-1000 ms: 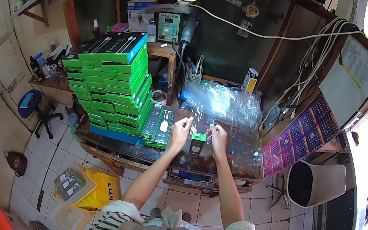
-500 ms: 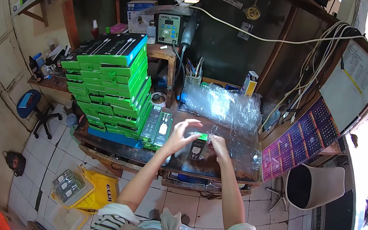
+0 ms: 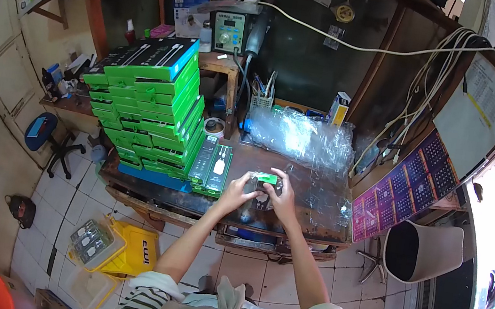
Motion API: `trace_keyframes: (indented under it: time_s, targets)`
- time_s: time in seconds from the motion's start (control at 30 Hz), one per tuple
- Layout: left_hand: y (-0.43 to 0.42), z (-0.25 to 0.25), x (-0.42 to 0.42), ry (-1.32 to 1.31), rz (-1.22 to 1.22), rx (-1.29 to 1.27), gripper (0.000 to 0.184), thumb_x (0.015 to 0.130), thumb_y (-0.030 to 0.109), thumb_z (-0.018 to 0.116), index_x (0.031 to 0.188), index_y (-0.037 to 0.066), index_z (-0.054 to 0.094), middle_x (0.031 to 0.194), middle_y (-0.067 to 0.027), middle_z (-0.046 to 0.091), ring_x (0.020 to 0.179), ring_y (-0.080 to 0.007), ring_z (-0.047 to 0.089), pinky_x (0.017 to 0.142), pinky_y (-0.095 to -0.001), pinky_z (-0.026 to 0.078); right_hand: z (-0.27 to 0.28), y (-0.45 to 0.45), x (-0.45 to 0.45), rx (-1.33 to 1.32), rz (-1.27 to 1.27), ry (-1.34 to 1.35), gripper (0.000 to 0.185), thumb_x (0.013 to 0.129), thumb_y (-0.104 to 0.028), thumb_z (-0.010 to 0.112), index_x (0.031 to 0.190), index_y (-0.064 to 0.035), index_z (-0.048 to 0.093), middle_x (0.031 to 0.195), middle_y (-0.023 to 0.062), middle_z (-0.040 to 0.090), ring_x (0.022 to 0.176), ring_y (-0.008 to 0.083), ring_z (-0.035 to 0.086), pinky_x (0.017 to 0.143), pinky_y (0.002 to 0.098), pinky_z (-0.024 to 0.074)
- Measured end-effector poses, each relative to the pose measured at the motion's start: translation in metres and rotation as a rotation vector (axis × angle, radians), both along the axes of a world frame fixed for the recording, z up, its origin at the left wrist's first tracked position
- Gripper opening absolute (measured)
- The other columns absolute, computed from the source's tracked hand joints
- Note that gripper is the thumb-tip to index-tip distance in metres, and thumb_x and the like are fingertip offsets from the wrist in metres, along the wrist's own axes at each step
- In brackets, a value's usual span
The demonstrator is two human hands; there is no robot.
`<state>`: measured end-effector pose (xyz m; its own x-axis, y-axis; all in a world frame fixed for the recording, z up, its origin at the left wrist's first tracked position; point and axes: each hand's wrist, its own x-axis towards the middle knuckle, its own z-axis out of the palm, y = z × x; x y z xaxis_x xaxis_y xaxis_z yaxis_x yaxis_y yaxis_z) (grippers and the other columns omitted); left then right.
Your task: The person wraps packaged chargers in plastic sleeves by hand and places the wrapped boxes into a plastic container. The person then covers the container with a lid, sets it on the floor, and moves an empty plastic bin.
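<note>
Between my two hands is a small black box with a green top edge (image 3: 267, 178), near the front of the dark worktable (image 3: 238, 212). My left hand (image 3: 237, 193) grips its left side, fingers bent against it. On the right side, my right hand (image 3: 282, 200) holds it too, with the thumb across its front. Part of the box is hidden behind the fingers. Left of my hands lie black and green packages (image 3: 218, 166), beside a tall stack of green-edged boxes (image 3: 144, 109). Crumpled clear plastic (image 3: 302, 138) lies behind my hands.
A soldering or hot-air station (image 3: 229, 32) stands on a small wooden shelf at the back. Cables hang at the right above a purple calendar (image 3: 405, 179). A white chair (image 3: 436, 252) is at the right, and a yellow bin (image 3: 132, 249) on the floor at left.
My left hand, apart from the box half a second ago, has closed on its left side. My right hand has shifted left, and its thumb now lies across the box.
</note>
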<state>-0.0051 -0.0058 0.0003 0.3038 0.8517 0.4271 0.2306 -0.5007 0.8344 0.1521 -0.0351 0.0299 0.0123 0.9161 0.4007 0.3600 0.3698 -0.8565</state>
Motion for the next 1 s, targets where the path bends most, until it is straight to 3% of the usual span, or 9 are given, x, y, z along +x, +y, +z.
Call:
trace_keyframes:
  time_s: [0.1,0.23,0.3,0.37,0.57,0.67,0.73,0.87,1.0]
  targets:
    - [-0.011,-0.016,0.004,0.022,0.028,-0.041,0.043,0.073,0.024,0.069,0.105,0.001,0.052,0.099,-0.0167,0.060,0.094,-0.0312,0.058,0.078,-0.0361,0.046,-0.021,-0.010,0.003,-0.047,-0.009,0.078,0.040,0.079,-0.017,0.062,0.114,-0.0045,0.047,0.105,0.0150,0.056,0.098,0.0256,0.054,0.084,0.0336,0.0408]
    - [-0.025,-0.019,0.012,-0.007,0.162,-0.096,0.035,0.077,0.025,0.065,0.102,0.002,0.055,0.083,-0.0134,0.064,0.076,-0.0213,0.062,0.067,-0.0318,0.046,-0.055,-0.008,0.008,-0.140,-0.025,0.177,0.037,0.080,-0.016,0.062,0.110,-0.0004,0.048,0.103,0.0180,0.057,0.101,0.0268,0.054,0.086,0.0347,0.0403]
    - [-0.033,-0.014,0.014,-0.005,0.232,-0.157,0.034,0.078,0.025,0.064,0.099,0.000,0.055,0.078,-0.0138,0.062,0.070,-0.0174,0.060,0.061,-0.0301,0.045,-0.064,-0.002,0.003,-0.028,-0.177,0.079,0.031,0.083,-0.021,0.059,0.102,0.0016,0.051,0.095,0.0161,0.059,0.088,0.0212,0.057,0.077,0.0317,0.0436]
    - [-0.045,-0.001,0.010,-0.104,0.261,-0.167,0.032,0.079,0.024,0.064,0.095,-0.003,0.055,0.069,-0.0090,0.059,0.060,-0.0095,0.051,0.053,-0.0264,0.041,-0.036,-0.008,-0.009,-0.137,-0.060,0.241,0.029,0.083,-0.023,0.059,0.097,0.0020,0.051,0.087,0.0141,0.060,0.080,0.0178,0.057,0.070,0.0303,0.0439]
    - [-0.092,0.010,-0.055,-0.230,0.355,-0.325,0.029,0.081,0.017,0.062,0.098,-0.006,0.056,0.080,-0.0062,0.063,0.073,-0.0065,0.056,0.064,-0.0231,0.046,0.002,-0.043,-0.076,-0.148,0.058,0.168,0.027,0.082,-0.023,0.060,0.093,-0.0003,0.051,0.078,0.0110,0.060,0.071,0.0145,0.054,0.065,0.0303,0.0436]
    - [-0.120,0.015,-0.100,-0.364,0.414,-0.280,0.034,0.079,0.020,0.065,0.102,-0.004,0.057,0.082,-0.0086,0.065,0.072,-0.0083,0.059,0.065,-0.0240,0.047,0.008,-0.063,-0.119,-0.218,0.259,0.180,0.027,0.082,-0.019,0.061,0.099,-0.0001,0.050,0.087,0.0116,0.061,0.078,0.0127,0.056,0.068,0.0283,0.0443]
    - [-0.150,0.032,-0.136,-0.237,0.547,-0.333,0.033,0.079,0.018,0.065,0.102,-0.003,0.057,0.085,-0.0079,0.065,0.075,-0.0093,0.060,0.067,-0.0236,0.047,-0.001,-0.074,-0.156,-0.243,0.374,0.219,0.027,0.083,-0.018,0.060,0.100,0.0001,0.049,0.089,0.0112,0.061,0.079,0.0124,0.056,0.069,0.0277,0.0445]
    - [-0.192,-0.028,-0.232,-0.298,0.607,-0.324,0.035,0.081,0.022,0.063,0.104,-0.004,0.056,0.091,-0.0083,0.063,0.082,-0.0104,0.059,0.073,-0.0232,0.046,-0.041,-0.104,-0.248,-0.319,0.624,0.302,0.026,0.084,-0.014,0.058,0.103,0.0004,0.047,0.092,0.0094,0.060,0.081,0.0116,0.056,0.070,0.0260,0.0450]
    - [-0.255,-0.038,-0.306,-0.225,0.806,-0.425,0.037,0.080,0.027,0.063,0.102,-0.002,0.058,0.083,-0.0086,0.063,0.074,-0.0119,0.061,0.065,-0.0239,0.048,-0.077,-0.141,-0.332,-0.451,0.747,0.238,0.024,0.083,-0.016,0.059,0.100,-0.0012,0.049,0.084,0.0061,0.060,0.073,0.0107,0.055,0.063,0.0247,0.0441]
